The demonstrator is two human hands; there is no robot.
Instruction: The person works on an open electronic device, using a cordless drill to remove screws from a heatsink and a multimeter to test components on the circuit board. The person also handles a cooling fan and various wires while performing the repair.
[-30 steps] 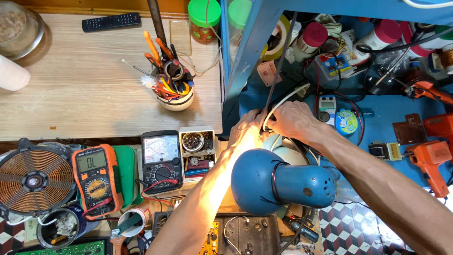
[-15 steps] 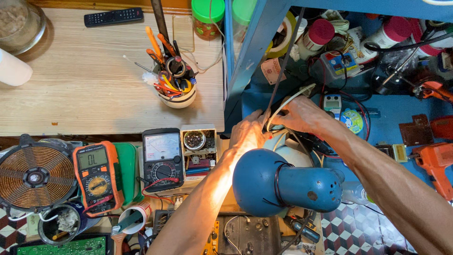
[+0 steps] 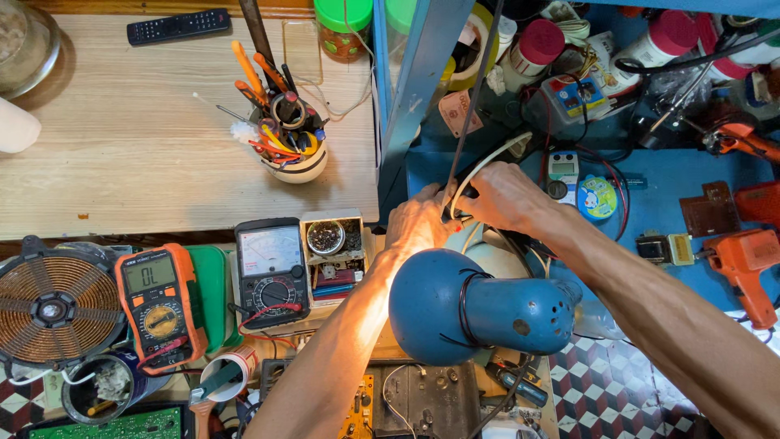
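My left hand (image 3: 418,223) and my right hand (image 3: 504,195) meet just above a blue desk lamp (image 3: 475,305), whose light falls on my left forearm. Both hands pinch a bundle of wires: a white cable (image 3: 479,167) curves up from between them and a black cable (image 3: 471,97) runs straight up past the blue shelf post (image 3: 414,89). The fingertips touch each other at the wires. A pale round object (image 3: 497,254) lies under the hands, mostly hidden by the lamp.
An orange multimeter (image 3: 158,297), a black analog meter (image 3: 270,272) and an open meter case (image 3: 331,252) lie left of the lamp. A cup of tools (image 3: 288,138) stands on the wooden shelf. A copper coil (image 3: 53,309) is far left, an orange drill (image 3: 743,264) right.
Both hands stay at the wires and have barely shifted. The view has tilted slightly, so everything sits a little lower in the picture.
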